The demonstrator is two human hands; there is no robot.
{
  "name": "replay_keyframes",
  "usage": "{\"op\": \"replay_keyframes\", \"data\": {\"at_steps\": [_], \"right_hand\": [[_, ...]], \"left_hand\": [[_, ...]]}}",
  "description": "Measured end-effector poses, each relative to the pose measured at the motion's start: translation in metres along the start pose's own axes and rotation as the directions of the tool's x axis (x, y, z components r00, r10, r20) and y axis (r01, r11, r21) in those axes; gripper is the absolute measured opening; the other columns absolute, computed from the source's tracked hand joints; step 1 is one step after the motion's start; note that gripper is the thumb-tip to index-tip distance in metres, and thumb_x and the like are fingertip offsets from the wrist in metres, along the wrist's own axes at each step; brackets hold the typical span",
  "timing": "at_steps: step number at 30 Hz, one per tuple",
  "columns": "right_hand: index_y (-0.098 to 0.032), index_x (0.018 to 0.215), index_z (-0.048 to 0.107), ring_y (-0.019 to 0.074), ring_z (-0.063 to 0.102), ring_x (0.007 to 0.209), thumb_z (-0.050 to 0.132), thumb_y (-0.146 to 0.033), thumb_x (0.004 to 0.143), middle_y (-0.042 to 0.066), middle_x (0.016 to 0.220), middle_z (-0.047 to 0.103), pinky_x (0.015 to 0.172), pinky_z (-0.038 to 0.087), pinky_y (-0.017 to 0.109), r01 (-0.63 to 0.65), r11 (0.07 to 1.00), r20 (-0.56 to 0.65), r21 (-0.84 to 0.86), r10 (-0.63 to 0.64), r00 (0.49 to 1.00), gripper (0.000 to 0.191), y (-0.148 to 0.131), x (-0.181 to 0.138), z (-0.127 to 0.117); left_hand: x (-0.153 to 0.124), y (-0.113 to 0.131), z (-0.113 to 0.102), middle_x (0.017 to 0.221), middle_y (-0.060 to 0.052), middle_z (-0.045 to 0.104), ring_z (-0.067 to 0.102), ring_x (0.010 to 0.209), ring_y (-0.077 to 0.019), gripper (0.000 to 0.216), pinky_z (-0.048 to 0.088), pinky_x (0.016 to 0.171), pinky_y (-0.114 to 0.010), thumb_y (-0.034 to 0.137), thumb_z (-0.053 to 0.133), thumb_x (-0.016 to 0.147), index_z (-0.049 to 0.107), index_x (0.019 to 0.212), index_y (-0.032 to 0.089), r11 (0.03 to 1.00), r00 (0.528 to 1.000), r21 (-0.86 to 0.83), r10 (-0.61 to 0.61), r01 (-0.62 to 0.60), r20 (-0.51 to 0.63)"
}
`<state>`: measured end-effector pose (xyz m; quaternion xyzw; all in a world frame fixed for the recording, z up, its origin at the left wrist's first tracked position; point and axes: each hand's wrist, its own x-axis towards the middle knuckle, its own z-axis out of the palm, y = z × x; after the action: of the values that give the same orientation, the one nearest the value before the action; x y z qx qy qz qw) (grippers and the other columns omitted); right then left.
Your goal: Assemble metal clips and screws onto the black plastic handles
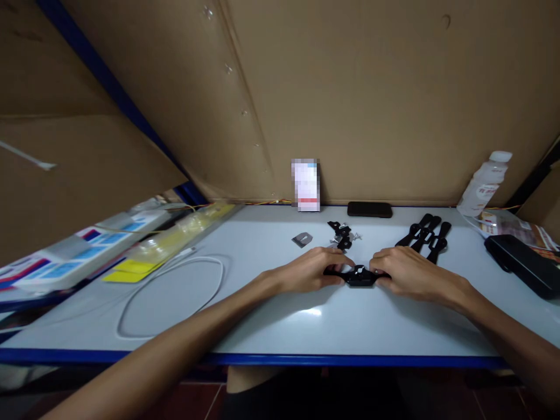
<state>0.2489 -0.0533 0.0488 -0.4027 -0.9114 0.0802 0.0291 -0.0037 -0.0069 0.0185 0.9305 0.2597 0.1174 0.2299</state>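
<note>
I sit at a white tabletop [266,332], both forearms reaching forward from below, with a black band-like piece [361,279] between my hands, just above or on the surface; I cannot tell which. My left hand [321,269] has thumb and fingers clamped on its left end, and my right hand [397,269] grips the right end in the same way. The piece lies crosswise, its thicker middle block bare between my fingertips. A small pale spot shows at the block's upper edge; whether it is a fitted part or a gap is too small to tell.

The work looks partway along. This one piece is in hand, and its middle appears to be what I am busy with. Just beyond my right hand lies a group of black paddle-shaped pieces [423,234], side by side and untouched; I cannot tell whether they are finished or waiting. Beyond my left hand is a loose heap of small black parts [343,232] with silvery bits among them, not joined to anything that I can see, so some fitting probably remains. A small grey flat item [301,239] lies left of the heap.
</note>
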Motion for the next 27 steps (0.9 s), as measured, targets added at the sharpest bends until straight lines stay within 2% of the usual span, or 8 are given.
{"op": "replay_keyframes", "data": {"at_steps": [16,27], "right_hand": [[-0.018,0.082,0.067,0.0192,0.061,0.074,0.053,-0.008,0.081,0.008,0.090,0.072,0.067,0.034,0.035,-0.003,1.000,-0.009,-0.016,0.003,1.000,0.017,0.0003,-0.0002,0.0022],[-0.018,0.081,0.064,0.0196,0.060,0.074,0.053,-0.010,0.081,0.007,0.089,0.071,0.067,0.033,0.035,0.000,1.000,-0.015,-0.022,0.000,1.000,0.013,0.0028,0.0012,0.0051]], "left_hand": [[0.0004,-0.0005,0.0001,0.095,-0.005,0.066,0.058,0.079,-0.0180,0.031,0.043,0.072,-0.031,0.020,0.065,0.089,0.068,0.120,0.017,1.000,1.000,-0.009,-0.006,0.006,0.002],[-0.0017,0.0012,-0.0008,0.091,-0.003,0.062,0.055,0.078,-0.0170,0.011,0.042,0.072,-0.030,0.018,0.061,0.090,0.062,0.101,0.018,1.000,1.000,0.006,0.010,-0.010,0.002]]}}
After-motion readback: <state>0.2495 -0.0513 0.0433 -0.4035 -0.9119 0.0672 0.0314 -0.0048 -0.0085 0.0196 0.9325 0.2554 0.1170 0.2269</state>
